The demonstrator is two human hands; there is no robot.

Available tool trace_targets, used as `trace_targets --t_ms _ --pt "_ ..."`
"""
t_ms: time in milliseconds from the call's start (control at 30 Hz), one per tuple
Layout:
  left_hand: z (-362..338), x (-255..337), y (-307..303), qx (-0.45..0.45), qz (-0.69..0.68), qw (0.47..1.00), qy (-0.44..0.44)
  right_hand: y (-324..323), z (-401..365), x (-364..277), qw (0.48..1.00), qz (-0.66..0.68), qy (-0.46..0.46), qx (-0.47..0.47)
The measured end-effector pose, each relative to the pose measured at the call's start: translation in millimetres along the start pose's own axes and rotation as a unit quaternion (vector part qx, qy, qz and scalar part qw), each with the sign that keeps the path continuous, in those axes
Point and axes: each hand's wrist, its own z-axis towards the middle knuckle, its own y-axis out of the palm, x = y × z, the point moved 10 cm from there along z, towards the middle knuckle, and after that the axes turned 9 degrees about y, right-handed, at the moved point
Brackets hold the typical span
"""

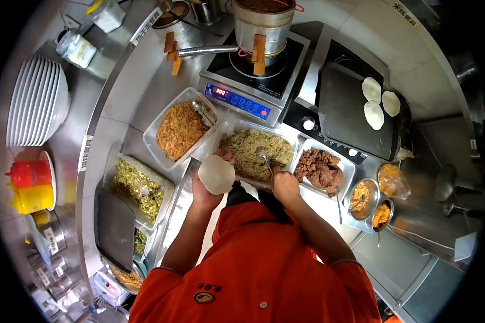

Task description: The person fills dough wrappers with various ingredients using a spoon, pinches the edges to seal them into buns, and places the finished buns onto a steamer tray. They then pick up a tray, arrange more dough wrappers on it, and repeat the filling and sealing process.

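A pale, round piece of flat dough [216, 175] rests on the palm of my left hand [203, 197], its fingers partly hidden beneath it. Just right of it, my right hand [286, 187] grips the handle of a metal spoon [264, 157]. The spoon's bowl is in a greenish chopped filling [248, 148] that fills a clear plastic tub in front of me. To the right of that stands a white tub of dark brown filling [319, 169], and to the left a clear tub of orange-brown shredded filling [179, 129] with a scoop in it.
Several dough rounds [373, 115] lie on a dark griddle [342, 102] at the right. A pot [260, 32] sits on the induction cooker [237, 100]. Green chopped vegetables [137, 189] fill a tub at left; metal bowls [362, 198] stand at right. White plates [37, 102] are stacked far left.
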Motion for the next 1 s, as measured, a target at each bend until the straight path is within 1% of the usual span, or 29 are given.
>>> trace_targets --t_ms 67,100,133,167,200,233,267,300,367,400,433,467,500,533,567,600,633,667,700,733,767,800,867,967,1000 --pt "-5 -17 -14 0.009 0.053 0.999 -0.007 -11 -5 7 0.998 -0.045 -0.016 0.032" --pt "-12 50 -29 0.016 0.092 0.996 0.015 8 8 -64 0.999 -0.004 -0.036 0.035" --pt "-1 -30 -37 0.042 0.034 0.998 -0.033 -14 4 8 0.995 -0.093 -0.010 0.018" --pt "-27 47 -54 0.110 0.109 0.988 -0.017 14 7 -72 0.998 -0.040 -0.044 -0.006" --pt "-8 -13 -51 0.039 -0.011 0.998 -0.055 -21 9 -25 0.992 -0.082 -0.048 0.083" --pt "0 -36 -67 0.035 -0.030 0.997 -0.065 -30 10 -8 0.991 -0.103 -0.040 0.081" --pt "-4 0 -85 0.024 -0.030 0.999 -0.035 -19 16 -39 0.994 -0.079 -0.050 0.058" --pt "3 -20 -88 -0.002 -0.078 0.997 -0.027 -25 18 -21 0.993 -0.106 -0.040 0.036" --pt "-4 -5 -62 -0.006 -0.068 0.997 -0.034 -43 14 -32 0.993 -0.102 -0.038 0.040" --pt "-7 -14 -42 0.017 -0.083 0.995 -0.053 -64 10 -24 0.993 -0.088 -0.005 0.077" --pt "-10 -18 -35 0.039 -0.092 0.993 -0.070 -86 7 -22 0.991 -0.068 0.026 0.115" --pt "-8 -21 -40 0.041 -0.095 0.992 -0.072 -93 12 -23 0.993 -0.100 0.015 0.065" --pt "-6 -26 -52 0.043 -0.050 0.994 -0.091 -90 19 -24 0.993 -0.100 0.015 0.063" --pt "-4 -32 -66 0.044 -0.006 0.993 -0.111 -72 27 -21 0.990 -0.136 0.021 0.025" --pt "0 -37 -79 0.043 -0.008 0.993 -0.112 -55 31 -16 0.985 -0.173 0.027 -0.011" --pt "5 -37 -92 0.023 0.035 0.995 -0.092 -56 30 -15 0.983 -0.174 0.019 0.052" --pt "9 -35 -98 0.003 0.079 0.994 -0.070 -53 28 -17 0.983 -0.174 0.018 0.052" --pt "14 -36 -115 0.056 0.069 0.995 -0.033 -44 28 -22 0.985 -0.173 0.013 0.024" --pt "14 -34 -112 0.056 0.070 0.995 -0.033 -39 27 -28 0.985 -0.171 0.010 -0.003" --pt "12 -34 -108 0.048 0.041 0.997 -0.048 -43 22 -36 0.991 -0.136 -0.005 -0.015" --pt "10 -37 -102 0.039 0.011 0.997 -0.063 -41 22 -37 0.991 -0.136 -0.005 -0.016" --pt "11 -39 -102 0.038 0.011 0.997 -0.063 -35 21 -38 0.990 -0.134 -0.007 -0.031" --pt "13 -39 -105 0.071 -0.043 0.996 -0.026 -25 19 -41 0.990 -0.132 -0.014 -0.046" --pt "14 -40 -113 0.094 -0.023 0.995 -0.021 -16 20 -41 0.994 -0.088 -0.018 -0.055" --pt "15 -42 -115 0.094 -0.024 0.995 -0.021 -13 23 -34 0.997 -0.041 -0.012 -0.061"
